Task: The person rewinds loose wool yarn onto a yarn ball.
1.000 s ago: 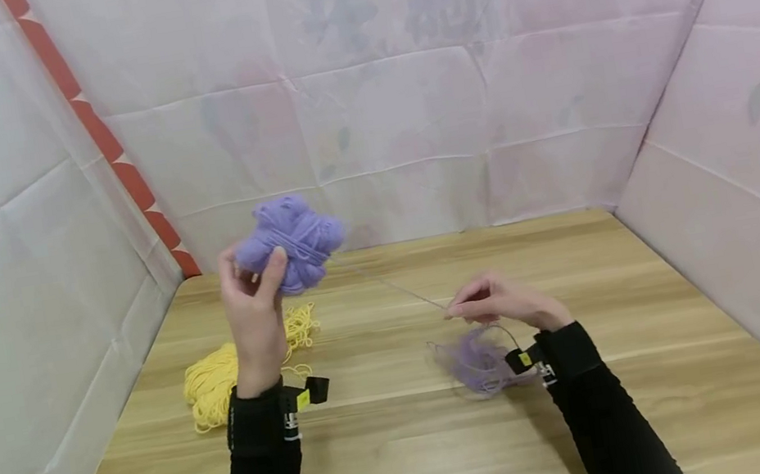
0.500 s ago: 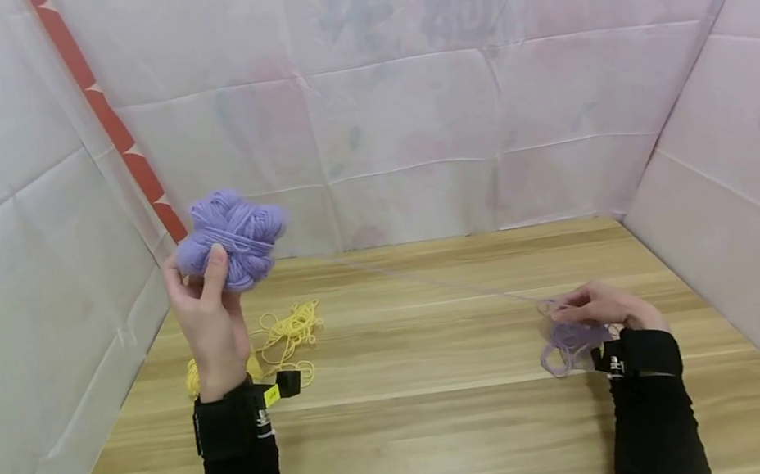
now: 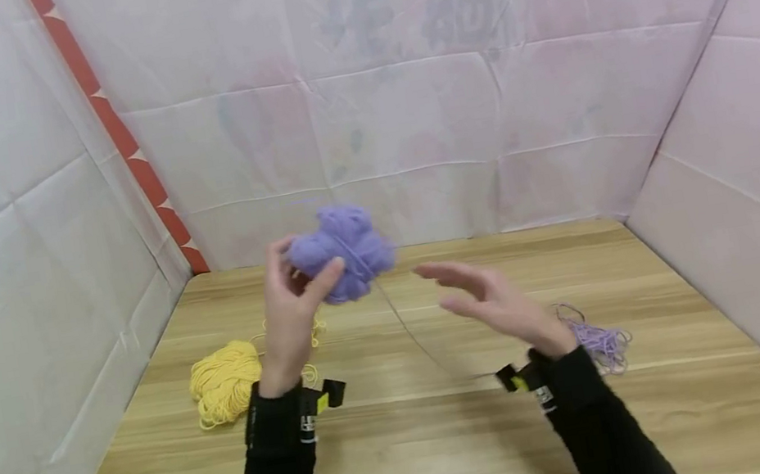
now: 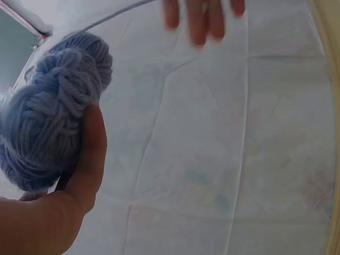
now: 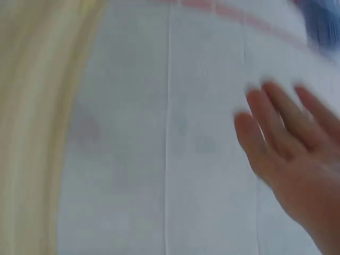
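My left hand [image 3: 294, 304] grips a purple yarn ball [image 3: 345, 252] above the table, thumb across its near side. In the left wrist view the wound purple yarn [image 4: 48, 114] fills the hand, and a strand runs off its top. From the ball a single strand [image 3: 405, 324] hangs down toward the table on the right. My right hand [image 3: 498, 303] is in the air to the right of the ball, fingers spread and holding nothing. The right wrist view also shows those fingers [image 5: 276, 122] extended. Behind the right wrist lies a loose purple yarn tangle [image 3: 602, 343] on the table.
A yellow yarn skein [image 3: 226, 381] lies on the left of the wooden table [image 3: 416, 463], its loose loops partly hidden behind my left hand. White printed sheeting [image 3: 406, 117] encloses the back and both sides.
My right hand pulled the strand out to the right, then let go and came back toward the ball. The left hand went left with the ball, then returned toward the middle.
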Demonstrator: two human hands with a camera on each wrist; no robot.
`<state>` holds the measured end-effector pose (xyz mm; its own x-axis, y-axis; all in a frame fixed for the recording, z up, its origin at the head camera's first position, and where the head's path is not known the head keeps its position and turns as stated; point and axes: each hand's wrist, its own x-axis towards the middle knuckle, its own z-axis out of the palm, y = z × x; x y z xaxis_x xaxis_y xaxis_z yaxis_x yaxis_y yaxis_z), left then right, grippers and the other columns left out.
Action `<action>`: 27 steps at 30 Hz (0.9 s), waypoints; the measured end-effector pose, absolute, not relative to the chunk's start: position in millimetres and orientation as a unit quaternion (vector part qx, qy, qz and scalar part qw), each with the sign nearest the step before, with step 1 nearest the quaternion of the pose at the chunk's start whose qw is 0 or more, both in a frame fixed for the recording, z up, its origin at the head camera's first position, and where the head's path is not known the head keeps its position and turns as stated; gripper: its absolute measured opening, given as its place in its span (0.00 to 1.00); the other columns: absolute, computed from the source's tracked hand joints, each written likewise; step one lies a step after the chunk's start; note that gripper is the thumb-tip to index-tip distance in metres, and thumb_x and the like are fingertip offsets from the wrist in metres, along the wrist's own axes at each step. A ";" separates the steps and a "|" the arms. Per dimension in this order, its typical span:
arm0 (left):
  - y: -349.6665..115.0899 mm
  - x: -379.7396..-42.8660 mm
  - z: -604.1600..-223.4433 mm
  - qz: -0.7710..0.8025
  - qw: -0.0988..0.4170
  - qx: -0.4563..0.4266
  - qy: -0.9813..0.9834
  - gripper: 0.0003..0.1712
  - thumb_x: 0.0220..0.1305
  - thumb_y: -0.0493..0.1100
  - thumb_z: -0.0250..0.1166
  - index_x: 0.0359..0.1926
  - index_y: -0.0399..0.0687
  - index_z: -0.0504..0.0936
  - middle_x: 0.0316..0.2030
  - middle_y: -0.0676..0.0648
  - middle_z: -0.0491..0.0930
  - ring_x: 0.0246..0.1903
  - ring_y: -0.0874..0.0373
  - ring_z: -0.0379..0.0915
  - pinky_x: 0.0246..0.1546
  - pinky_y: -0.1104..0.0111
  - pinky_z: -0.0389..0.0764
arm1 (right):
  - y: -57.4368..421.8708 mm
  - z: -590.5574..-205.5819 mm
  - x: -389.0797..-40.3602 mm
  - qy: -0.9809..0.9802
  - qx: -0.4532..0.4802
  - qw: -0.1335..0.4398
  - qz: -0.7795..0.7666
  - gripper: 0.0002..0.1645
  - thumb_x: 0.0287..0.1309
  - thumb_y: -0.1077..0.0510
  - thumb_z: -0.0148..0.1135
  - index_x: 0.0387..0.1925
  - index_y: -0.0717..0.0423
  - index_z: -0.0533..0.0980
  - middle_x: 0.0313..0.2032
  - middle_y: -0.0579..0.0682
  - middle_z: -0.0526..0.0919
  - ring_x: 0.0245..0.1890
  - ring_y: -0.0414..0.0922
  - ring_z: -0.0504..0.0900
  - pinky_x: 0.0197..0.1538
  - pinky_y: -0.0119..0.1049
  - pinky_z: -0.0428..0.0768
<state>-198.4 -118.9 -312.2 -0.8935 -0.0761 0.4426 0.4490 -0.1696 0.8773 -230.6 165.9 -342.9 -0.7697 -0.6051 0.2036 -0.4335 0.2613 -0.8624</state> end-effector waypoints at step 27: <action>-92.2 -201.5 -321.8 -0.735 0.065 -0.226 -0.636 0.27 0.62 0.38 0.64 0.60 0.51 0.66 0.50 0.44 0.77 0.47 0.54 0.76 0.47 0.66 0.80 | 140.1 -359.9 -232.4 0.616 -0.371 0.190 -0.669 0.12 0.69 0.56 0.54 0.34 0.51 0.83 0.15 0.46 0.53 0.16 0.43 0.50 0.23 0.37 0.52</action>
